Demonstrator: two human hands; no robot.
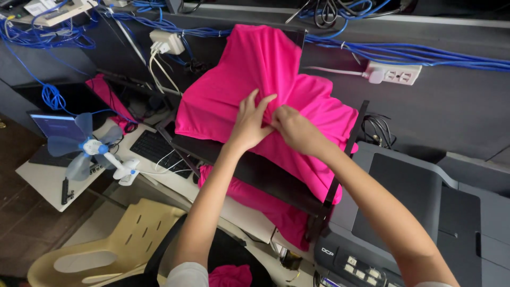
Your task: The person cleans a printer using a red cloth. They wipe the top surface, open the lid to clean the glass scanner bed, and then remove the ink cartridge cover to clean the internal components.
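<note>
Head view: a bright pink garment [255, 79] lies draped over a dark flat board [265, 178] in the middle of the picture, its cloth hanging off the board's near edge toward 6 o'clock. Both hands meet on the cloth at the centre. The left hand [248, 123] rests on the fabric with its fingers [260, 101] spread apart and pointing to 1 o'clock, the fingertips pressing into a fold. The right hand [295, 129] sits just beside it at 3 o'clock, touching it, fingers curled together and pinched on a bunch of the pink cloth; how much fabric they have caught is hard to tell, since the knuckles cover it.

At 9 o'clock from the hands a small blue-bladed fan [85, 146] stands on a white table [45, 183], with a black keyboard [154, 149] between the fan and the board. A cream plastic chair [114, 250] sits at 7 o'clock. A grey printer [419, 218] fills the 4 o'clock corner. Blue cables [414, 53] run along the top from 11 to 2 o'clock, past a white power strip [393, 73]. A second scrap of pink cloth [229, 276] shows at 6 o'clock.
</note>
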